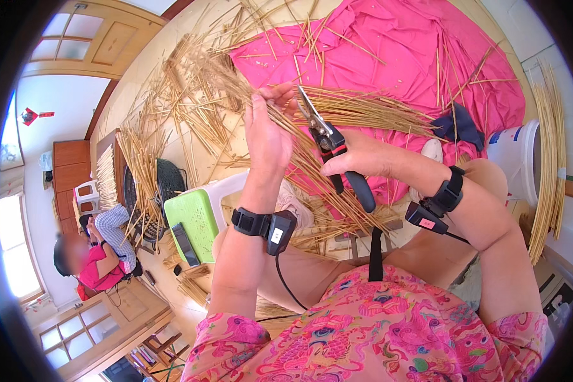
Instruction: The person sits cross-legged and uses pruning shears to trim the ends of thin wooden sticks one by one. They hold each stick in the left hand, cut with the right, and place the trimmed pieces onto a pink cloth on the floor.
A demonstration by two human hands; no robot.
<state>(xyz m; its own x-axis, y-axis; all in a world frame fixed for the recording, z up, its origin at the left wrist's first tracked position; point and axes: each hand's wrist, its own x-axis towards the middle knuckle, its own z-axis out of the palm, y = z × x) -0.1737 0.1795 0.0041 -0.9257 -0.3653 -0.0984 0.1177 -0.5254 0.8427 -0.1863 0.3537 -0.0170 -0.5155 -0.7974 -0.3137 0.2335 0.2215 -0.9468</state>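
My left hand [270, 131] is closed around a slanting bundle of dry, straw-coloured stalks [308, 164]. Feathery seed heads [224, 76] fan out beyond its fingers, while the lower stalks run down between my knees. In my right hand [363, 155] are pruning shears [327, 136] with black handles and red trim. Their metal blades point up and away, slightly apart, close to my left fingertips and beside the bundle. Behind the shears, a second pile of trimmed stalks [382, 107] lies on a pink cloth [401, 52] on the floor.
Loose stalks [200, 105] litter the floor at left. A green-topped stool [191, 215] holds a phone [185, 243]. Beyond it stands a dark basket [145, 212] with stalks, near a seated person [98, 262]. At right are a white bucket [515, 155] and an upright stalk bundle [549, 167].
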